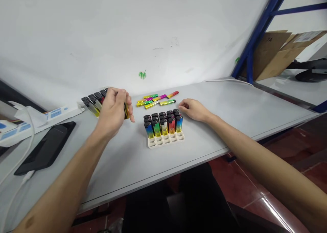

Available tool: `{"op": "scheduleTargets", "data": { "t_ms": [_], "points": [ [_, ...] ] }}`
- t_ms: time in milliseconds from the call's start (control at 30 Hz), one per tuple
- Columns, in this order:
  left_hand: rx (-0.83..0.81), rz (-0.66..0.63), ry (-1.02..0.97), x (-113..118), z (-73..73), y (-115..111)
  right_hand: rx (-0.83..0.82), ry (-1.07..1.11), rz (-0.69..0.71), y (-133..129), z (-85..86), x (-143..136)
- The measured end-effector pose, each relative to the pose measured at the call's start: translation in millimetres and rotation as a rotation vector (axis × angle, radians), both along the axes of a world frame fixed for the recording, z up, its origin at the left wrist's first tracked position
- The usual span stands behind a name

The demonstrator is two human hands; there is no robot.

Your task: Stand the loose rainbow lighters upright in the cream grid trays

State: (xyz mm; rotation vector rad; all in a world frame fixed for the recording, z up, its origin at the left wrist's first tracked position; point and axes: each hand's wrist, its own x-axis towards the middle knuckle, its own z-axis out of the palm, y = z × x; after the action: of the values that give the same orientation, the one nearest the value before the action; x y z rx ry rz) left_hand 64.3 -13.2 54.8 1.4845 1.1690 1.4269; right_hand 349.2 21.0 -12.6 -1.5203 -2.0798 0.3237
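Observation:
My left hand (114,106) is raised over the left side of the table, its fingers closed around a shiny gold-and-black lighter (126,111), mostly hidden by the hand. Behind that hand, a second group of black-topped lighters (90,105) is partly covered. My right hand (192,109) rests on the table with fingers curled, just beyond the right back corner of the rack; nothing shows in it. Rows of upright lighters (164,125) in blue, green, silver, red and gold fill the back of a cream rack (166,144). Its front slots hold none.
Several metallic coloured lighter sleeves or lighters (159,98) lie loose near the wall. On the left are a black phone (47,147) with a white cable and a white power strip (57,114). A blue frame (255,31) and cardboard boxes (283,52) stand at right.

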Motion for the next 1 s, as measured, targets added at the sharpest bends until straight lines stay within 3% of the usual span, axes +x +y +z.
{"op": "scheduleTargets", "data": {
  "t_ms": [100, 200, 367, 700, 1000],
  "points": [
    [0.102, 0.050, 0.161, -13.6, 15.1, -25.9, 0.002, -0.007, 0.001, 0.1, 0.0, -0.1],
    [0.222, 0.135, 0.503, -25.2, 23.1, -54.5, 0.005, -0.007, 0.005, 0.6, -0.5, 0.1],
    [0.402, 0.033, 0.778, -26.5, 19.6, -82.6, 0.006, 0.003, 0.010, 1.3, -1.3, 0.2],
    [0.574, 0.060, 1.099, -10.7, -6.4, -85.2, 0.009, 0.015, 0.016, 1.9, -2.6, 0.2],
    [0.650, 0.095, 1.152, -7.6, -7.7, -81.8, -0.003, 0.004, 0.022, -0.1, 1.3, -2.1]
  ]
}}
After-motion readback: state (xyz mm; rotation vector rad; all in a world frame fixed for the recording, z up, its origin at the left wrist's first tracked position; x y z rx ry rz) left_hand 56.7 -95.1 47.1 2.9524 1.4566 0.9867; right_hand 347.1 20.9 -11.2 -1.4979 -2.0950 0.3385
